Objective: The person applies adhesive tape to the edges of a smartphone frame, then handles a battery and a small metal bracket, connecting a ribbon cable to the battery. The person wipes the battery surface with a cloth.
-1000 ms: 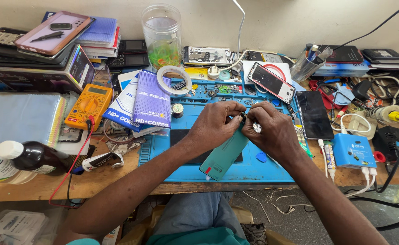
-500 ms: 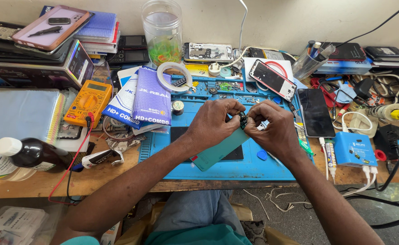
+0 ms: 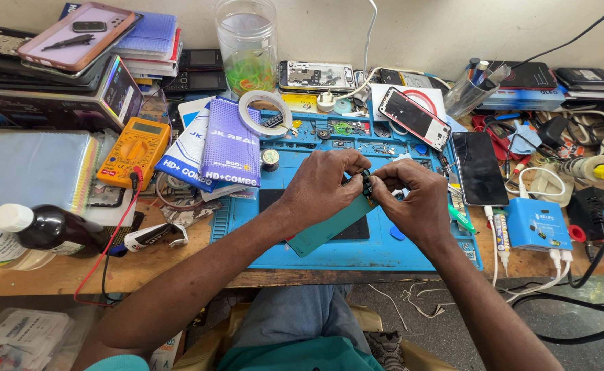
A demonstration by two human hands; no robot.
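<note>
Over a blue repair mat (image 3: 391, 251) both my hands hold a teal-backed phone (image 3: 329, 227) tilted on its long edge. My left hand (image 3: 322, 182) grips its upper end from the left. My right hand (image 3: 408, 199) meets it from the right, fingertips pinching at a small dark part at the phone's top corner. Whether a tool is in my fingers is hidden. The phone's lower end rests near the mat.
An orange multimeter (image 3: 133, 148) and purple packets (image 3: 229, 148) lie left. A tape roll (image 3: 264, 110), clear jar (image 3: 247, 45) and opened phones (image 3: 412, 117) sit behind. A dark phone (image 3: 478, 165), blue box (image 3: 537, 223) and cables lie right. A brown bottle (image 3: 37, 230) lies near left.
The camera view has shifted slightly. My hands have stayed together at the phone's top end, and the phone has tilted a little flatter toward the mat.
</note>
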